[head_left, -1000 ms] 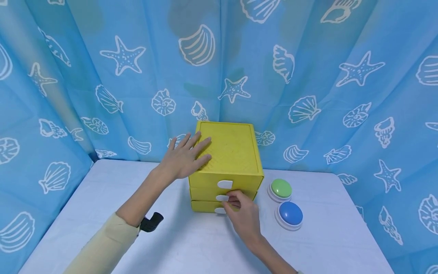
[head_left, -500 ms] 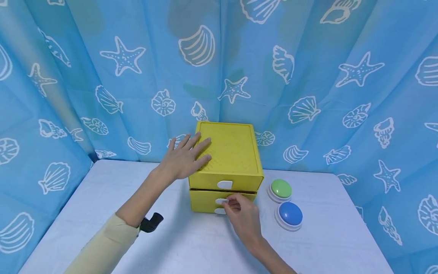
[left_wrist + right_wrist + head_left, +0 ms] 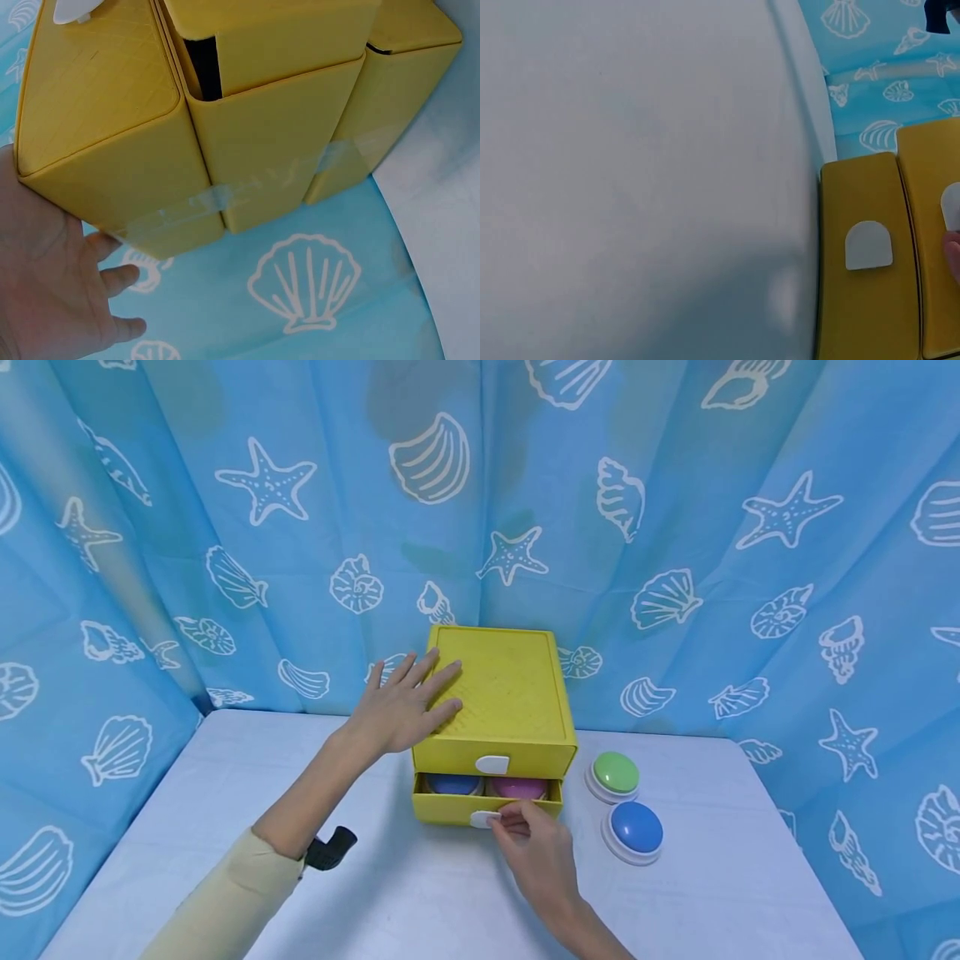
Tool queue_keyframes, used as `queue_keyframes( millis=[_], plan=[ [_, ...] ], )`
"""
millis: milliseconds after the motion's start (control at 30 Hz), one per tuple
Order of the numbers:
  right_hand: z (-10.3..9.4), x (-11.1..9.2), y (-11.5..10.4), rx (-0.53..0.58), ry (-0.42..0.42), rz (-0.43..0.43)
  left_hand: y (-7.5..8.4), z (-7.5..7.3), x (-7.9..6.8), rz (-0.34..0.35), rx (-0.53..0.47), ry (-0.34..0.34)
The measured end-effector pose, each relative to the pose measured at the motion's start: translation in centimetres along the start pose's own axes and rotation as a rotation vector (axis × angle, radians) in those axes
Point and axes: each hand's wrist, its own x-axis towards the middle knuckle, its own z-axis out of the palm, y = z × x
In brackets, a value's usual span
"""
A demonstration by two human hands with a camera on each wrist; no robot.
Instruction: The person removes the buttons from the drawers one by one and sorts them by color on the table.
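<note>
A yellow drawer cabinet (image 3: pixel 498 685) stands at the back of the table. My left hand (image 3: pixel 397 710), fingers spread, rests on the left edge of its top. In the head view, my right hand (image 3: pixel 536 852) pinches the white pull tab (image 3: pixel 484 819) of the middle drawer (image 3: pixel 446 810), which stands partly out. Inside the drawer lie a blue domed button (image 3: pixel 454 784) at left and a pink domed button (image 3: pixel 519 788) at right. The left wrist view shows the cabinet's side and the protruding drawer (image 3: pixel 292 52). The bottom drawer (image 3: pixel 868 300) shows in the right wrist view.
To the cabinet's right, a green domed button (image 3: pixel 617 772) and a blue one with a white base (image 3: pixel 636 828) sit on the white-covered table (image 3: pixel 405 910). A blue curtain (image 3: pixel 315 527) with shell prints hangs behind. A black piece (image 3: pixel 332 848) shows at my left wrist.
My right hand has drawn the middle drawer toward me, from almost flush to partly out, uncovering the blue and pink buttons. My left hand has stayed on the cabinet top.
</note>
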Motion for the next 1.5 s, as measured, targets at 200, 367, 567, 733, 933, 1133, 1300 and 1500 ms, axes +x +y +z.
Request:
queue_keyframes(
  millis=[200,367,567,733,933,1133,1300,1500],
  plan=[
    [-0.2,-0.9,-0.4,-0.01,0.019,-0.016,0.0,0.0,-0.1,-0.002,-0.005,0.006],
    [-0.5,-1.6,-0.9,-0.026,0.016,0.005,0.0,0.0,-0.1,0.01,-0.009,0.019],
    [-0.8,-2.2,-1.6,-0.035,-0.014,0.051,-0.1,-0.1,-0.1,0.009,-0.004,0.014],
    [-1.1,-2.9,-2.0,-0.032,-0.032,0.081,-0.1,-0.2,-0.1,0.021,-0.008,0.019],
    [-1.5,-3.7,-2.7,-0.054,-0.057,0.111,0.0,-0.2,-0.1,0.016,-0.006,0.018],
    [-1.7,-4.4,-3.2,-0.064,-0.072,0.158,0.0,-0.1,0.0,0.014,-0.012,0.019],
    [-2.0,-4.8,-3.6,-0.067,-0.083,0.187,0.0,-0.1,-0.1,0.018,-0.01,0.018],
    [-2.2,-5.4,-3.9,-0.096,-0.101,0.175,0.0,-0.1,-0.2,0.02,-0.021,0.015]
  ],
)
